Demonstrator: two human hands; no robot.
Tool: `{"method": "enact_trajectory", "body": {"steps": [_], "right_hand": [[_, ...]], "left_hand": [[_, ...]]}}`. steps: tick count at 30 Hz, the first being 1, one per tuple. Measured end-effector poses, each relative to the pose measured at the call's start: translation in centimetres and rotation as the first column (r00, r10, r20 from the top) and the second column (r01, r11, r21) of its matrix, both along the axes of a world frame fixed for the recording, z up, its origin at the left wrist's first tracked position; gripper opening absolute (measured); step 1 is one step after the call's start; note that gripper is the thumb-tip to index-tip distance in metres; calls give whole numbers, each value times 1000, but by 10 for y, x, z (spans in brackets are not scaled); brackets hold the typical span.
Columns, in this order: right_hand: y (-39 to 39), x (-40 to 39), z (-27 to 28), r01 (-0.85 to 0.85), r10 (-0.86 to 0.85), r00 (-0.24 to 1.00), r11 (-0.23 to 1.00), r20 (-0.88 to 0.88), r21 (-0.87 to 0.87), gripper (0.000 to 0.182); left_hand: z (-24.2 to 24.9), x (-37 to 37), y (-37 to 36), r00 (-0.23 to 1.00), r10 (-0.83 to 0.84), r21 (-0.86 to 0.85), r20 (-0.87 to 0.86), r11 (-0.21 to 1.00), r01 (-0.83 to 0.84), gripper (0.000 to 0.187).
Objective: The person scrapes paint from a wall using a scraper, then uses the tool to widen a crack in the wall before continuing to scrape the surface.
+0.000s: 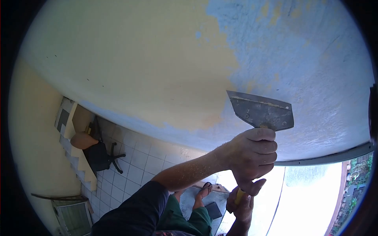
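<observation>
A wide, dark-bladed scraper (264,111) with a yellow handle (239,196) is raised against the wall (185,70). Its blade edge points up, over the border between cream and pale-blue paint. My left hand (252,155) is closed round the handle close under the blade, and dust speckles the forearm. Lower down, my right hand (241,204) grips the handle's end, so both hands share the one tool. The left fingers cover most of the handle between them.
A black office chair (98,155) stands on the tiled floor (136,159) at left, beside a stepped structure (74,151). My sandalled foot (205,190) shows below. A framed panel (73,218) leans at lower left. Bright outdoor ground and plants (357,177) appear at right.
</observation>
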State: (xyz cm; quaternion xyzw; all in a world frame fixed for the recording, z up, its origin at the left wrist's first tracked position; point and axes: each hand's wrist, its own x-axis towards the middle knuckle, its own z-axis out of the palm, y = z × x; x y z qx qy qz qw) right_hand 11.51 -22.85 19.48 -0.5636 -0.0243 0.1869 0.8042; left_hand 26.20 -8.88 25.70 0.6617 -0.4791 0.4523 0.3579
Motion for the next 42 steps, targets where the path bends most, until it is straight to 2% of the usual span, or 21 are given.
{"method": "enact_trajectory", "body": {"steps": [3, 5, 8, 10, 12, 14, 16, 18, 20, 21, 24, 26, 28, 31, 36, 38, 40, 42], "right_hand": [[4, -13, -9, 35, -33, 997, 999, -65, 26, 56], [-2, -26, -27, 41, -35, 990, 999, -139, 34, 57], [-8, -28, -32, 61, -52, 979, 997, -195, 45, 58], [-6, -10, -7, 14, -16, 999, 998, -34, -60, 58], [0, 4, 13, 43, -42, 999, 996, 17, -76, 58], [-3, 0, 10, 14, -14, 1000, 997, -3, -75, 59], [-7, -10, -3, 4, -10, 996, 998, -87, -68, 58], [-6, -12, -1, 16, -27, 994, 994, -103, -105, 58], [-10, 3, 16, -43, 46, 999, 990, 21, -135, 58], [-8, 5, 21, 10, -11, 1000, 990, -5, -138, 59], [-6, -1, 32, -23, 21, 1000, 995, -23, -95, 57], [-10, -17, 11, -2, -1, 988, 1000, -152, -19, 55], [-11, -14, 14, -10, -1, 985, 998, -170, -68, 54], [-16, 4, 29, -41, 33, 998, 978, -46, -203, 63], [-11, -13, 24, -21, 2, 991, 990, -134, -138, 63], [-8, -15, 20, 21, -33, 982, 997, -186, -69, 55], [-7, -5, 32, 16, -24, 998, 988, -51, -152, 56], [-8, 2, 37, 6, -12, 999, 988, -37, -157, 56]], "left_hand": [[0, -2, 2, 999, -32, 19, 4, 999, 32, 28], [-23, -11, -2, 990, -77, 59, -119, 995, 85, 23], [-33, -10, -9, 991, -76, 66, -110, 994, 83, 22], [-17, -2, -9, 992, -89, 28, -90, 995, 92, 22], [2, 4, -7, 998, -68, -12, 15, 998, 68, 22], [5, 0, -3, 1000, -4, 9, 18, 1000, 4, 28], [-11, -8, -4, 995, -28, 59, -96, 998, 34, 22], [-8, -7, -4, 996, -11, 72, -84, 997, 17, 21], [3, -3, -3, 999, -30, 32, -35, 999, 31, 22], [14, -1, -1, 1000, -11, 23, -1, 1000, 11, 24], [14, -4, -1, 1000, -1, 26, -21, 1000, 1, 25], [6, -7, -4, 999, -5, 34, -34, 999, 6, 24], [7, -8, -5, 998, -2, 55, -66, 998, 6, 25], [16, -1, -5, 1000, 6, 57, -14, 998, -5, 21], [16, -9, -5, 999, -19, 28, -49, 999, 21, 21], [13, -6, -6, 997, -25, 41, -66, 999, 28, 24], [23, -4, -5, 1000, 1, 49, -26, 999, 0, 24], [35, 0, -1, 1000, -3, 49, -16, 999, 3, 23]]}}
